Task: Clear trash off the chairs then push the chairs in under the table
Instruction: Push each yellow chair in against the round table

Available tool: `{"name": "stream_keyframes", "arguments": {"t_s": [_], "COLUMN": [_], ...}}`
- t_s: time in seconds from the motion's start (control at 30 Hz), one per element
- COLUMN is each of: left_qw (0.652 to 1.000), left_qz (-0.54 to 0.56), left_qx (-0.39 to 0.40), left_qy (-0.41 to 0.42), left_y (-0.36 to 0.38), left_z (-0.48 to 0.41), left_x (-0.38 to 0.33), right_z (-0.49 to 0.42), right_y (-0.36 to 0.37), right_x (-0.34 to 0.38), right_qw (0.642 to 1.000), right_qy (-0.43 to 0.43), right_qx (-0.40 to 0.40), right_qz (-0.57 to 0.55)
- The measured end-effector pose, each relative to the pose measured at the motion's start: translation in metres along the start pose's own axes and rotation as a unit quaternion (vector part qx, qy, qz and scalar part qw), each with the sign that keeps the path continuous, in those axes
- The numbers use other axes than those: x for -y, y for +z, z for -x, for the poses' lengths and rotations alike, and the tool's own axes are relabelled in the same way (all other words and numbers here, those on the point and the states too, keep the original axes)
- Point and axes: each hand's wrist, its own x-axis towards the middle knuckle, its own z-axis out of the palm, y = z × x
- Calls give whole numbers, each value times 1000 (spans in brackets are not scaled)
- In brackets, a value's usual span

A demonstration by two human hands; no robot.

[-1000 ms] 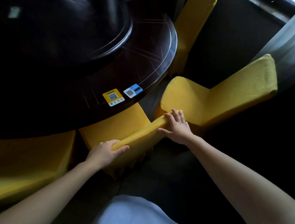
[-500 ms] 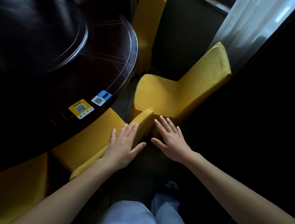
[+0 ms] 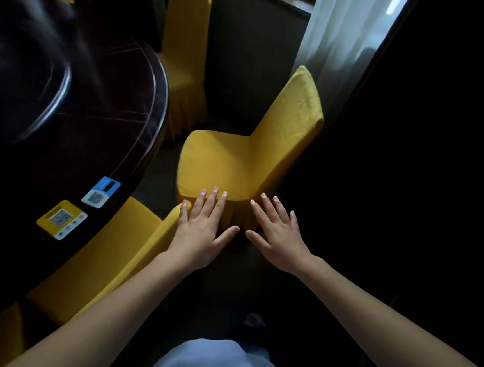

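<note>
A yellow-covered chair (image 3: 230,164) stands away from the dark round table (image 3: 73,127), its seat bare and its back toward the curtain. Nearer me, a second yellow chair (image 3: 118,248) sits tucked under the table's edge. My left hand (image 3: 201,229) hovers with straight, spread fingers over the top of that tucked chair's back. My right hand (image 3: 277,233) is also spread flat, in front of the free chair's seat skirt. Neither hand holds anything. No trash shows on either seat.
A third yellow chair (image 3: 185,49) stands by the table farther back. Two QR-code stickers (image 3: 80,210) lie on the table edge. A white curtain (image 3: 340,45) hangs at the right, and a dark wall or panel (image 3: 426,170) fills the right side. The floor is dim.
Both hands let go of the near chair's back, which they gripped a second ago, and opened flat. The view has swung right toward the free-standing chair.
</note>
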Motion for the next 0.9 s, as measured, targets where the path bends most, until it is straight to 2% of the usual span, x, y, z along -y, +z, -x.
{"name": "stream_keyframes", "arguments": {"t_s": [0.3, 0.47, 0.63, 0.9], "left_qw": [998, 997, 993, 993], "left_qz": [-17, -26, -15, -12], "left_qx": [19, 22, 15, 27], "left_qy": [59, 72, 120, 112], "left_y": [12, 19, 26, 26], "left_z": [-100, -153, -191, -258], "left_x": [-72, -111, -153, -189], "right_z": [-27, -36, -39, -70], "right_y": [-50, -73, -87, -111], "right_x": [-95, -146, -191, -252], "right_qw": [997, 996, 993, 989], "right_qy": [70, 83, 106, 111], "right_qx": [-8, -14, -20, -36], "right_qz": [0, -24, -54, -86]}}
